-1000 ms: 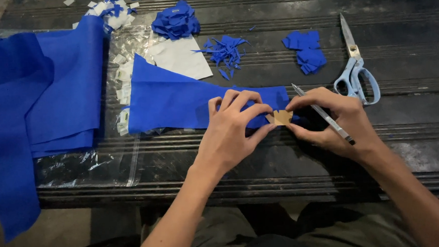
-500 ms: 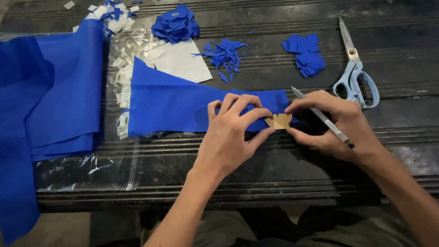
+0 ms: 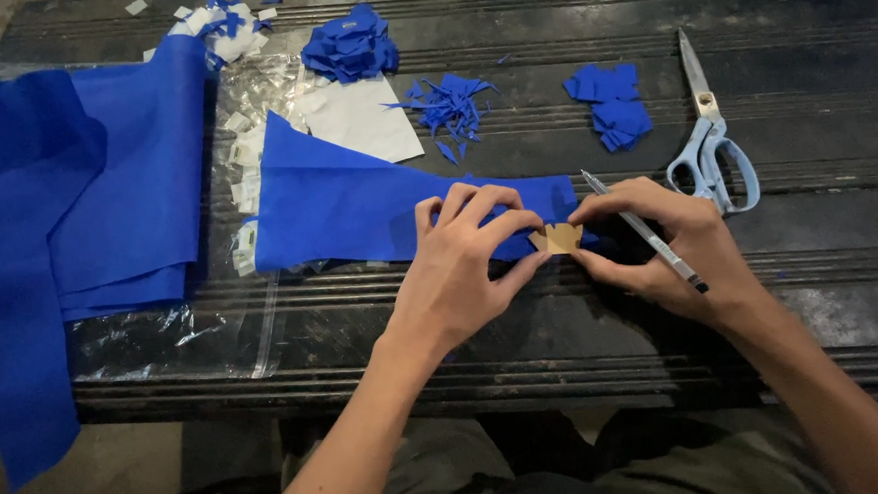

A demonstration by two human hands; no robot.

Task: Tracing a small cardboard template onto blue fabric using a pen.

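A folded strip of blue paper (image 3: 357, 206) lies across the dark table (image 3: 843, 306). On its right end sits a small tan cardboard shape (image 3: 557, 239). My left hand (image 3: 465, 261) presses on the strip, thumb and forefinger pinching the tan shape's left side. My right hand (image 3: 674, 250) touches the shape's right side with its fingertips and holds a grey pen (image 3: 643, 231), whose tip points away up-left.
Blue-handled scissors (image 3: 708, 133) lie right of my hands. Behind are a pile of blue cut pieces (image 3: 612, 108), blue shreds (image 3: 452, 106), a blue paper flower (image 3: 350, 46) and a white sheet (image 3: 357, 116). A large blue sheet (image 3: 77, 216) on clear plastic (image 3: 163, 337) drapes over the left edge.
Both hands stay on the tan shape with only slight finger shifts. Nothing else has moved.
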